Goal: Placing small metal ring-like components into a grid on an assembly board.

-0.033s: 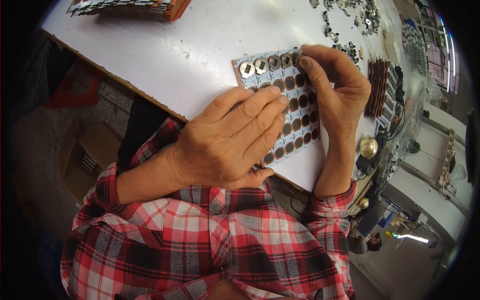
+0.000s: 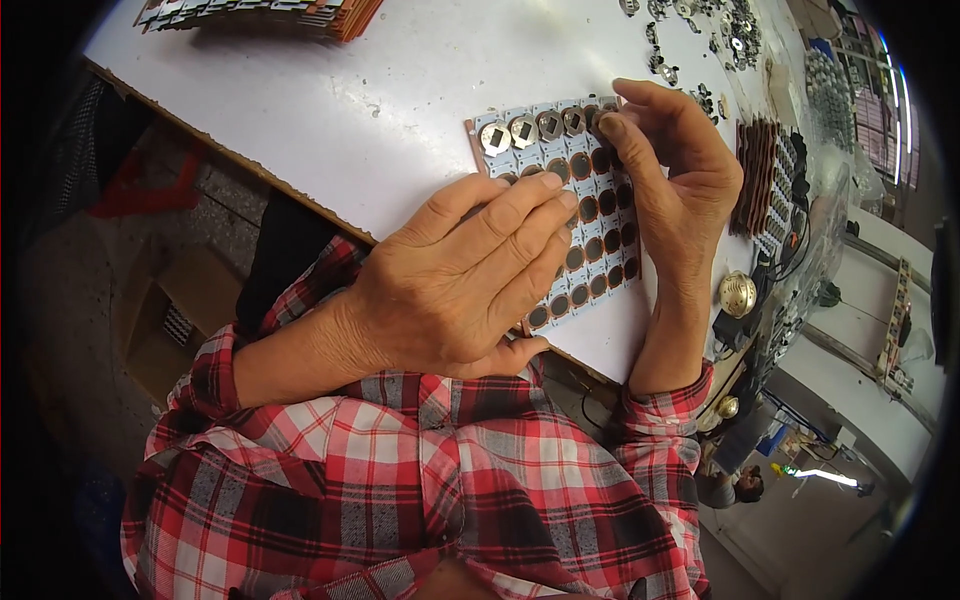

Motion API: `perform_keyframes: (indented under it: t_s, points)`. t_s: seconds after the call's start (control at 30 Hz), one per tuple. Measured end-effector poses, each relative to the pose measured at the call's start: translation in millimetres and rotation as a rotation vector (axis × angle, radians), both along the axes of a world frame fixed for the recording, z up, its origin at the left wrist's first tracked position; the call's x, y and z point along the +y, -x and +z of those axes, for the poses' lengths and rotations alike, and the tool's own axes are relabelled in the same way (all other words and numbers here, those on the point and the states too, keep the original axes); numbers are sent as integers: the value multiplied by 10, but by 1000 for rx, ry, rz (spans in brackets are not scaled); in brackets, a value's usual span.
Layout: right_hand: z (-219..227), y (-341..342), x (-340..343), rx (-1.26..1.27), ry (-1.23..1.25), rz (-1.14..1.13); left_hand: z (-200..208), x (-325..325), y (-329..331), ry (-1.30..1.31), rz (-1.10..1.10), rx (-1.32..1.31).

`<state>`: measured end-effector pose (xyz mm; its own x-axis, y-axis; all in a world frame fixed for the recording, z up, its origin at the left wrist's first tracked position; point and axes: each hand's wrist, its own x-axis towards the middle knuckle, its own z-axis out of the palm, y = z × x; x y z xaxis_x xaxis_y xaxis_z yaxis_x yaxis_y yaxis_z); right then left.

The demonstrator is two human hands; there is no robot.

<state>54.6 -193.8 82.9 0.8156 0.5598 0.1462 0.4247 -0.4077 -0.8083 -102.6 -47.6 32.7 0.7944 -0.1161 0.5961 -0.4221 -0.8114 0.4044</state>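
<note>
A panel (image 2: 603,263) of dark pads lies at the tabletop's (image 2: 400,130) near edge, silver discs (image 2: 523,131) along its far side — left hand (image 2: 450,265) flat across it, fingers together, right hand (image 2: 682,175) at its far right corner — whether either one grips, I cannot tell

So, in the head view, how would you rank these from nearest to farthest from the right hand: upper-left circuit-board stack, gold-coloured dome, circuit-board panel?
From the right hand:
1. Circuit-board panel: at its fingertips, leftward.
2. Gold-coloured dome: right of the wrist.
3. Circuit-board stack: far upper left.
</note>
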Motion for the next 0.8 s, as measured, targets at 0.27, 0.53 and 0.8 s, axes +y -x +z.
perform_keyframes:
  t_s: [0.27, 0.53, 0.8]
  points:
    - [-62, -94, -65, 3, 8, 103, 8, -20, 2, 15, 0, 13]
    - [-48, -123, -82, 30, -40, 151, 44, -10, 5, 17, -27, 25]
    - [300, -507, -753, -221, 89, -124, 37, 24, 3, 24, -40, 36]
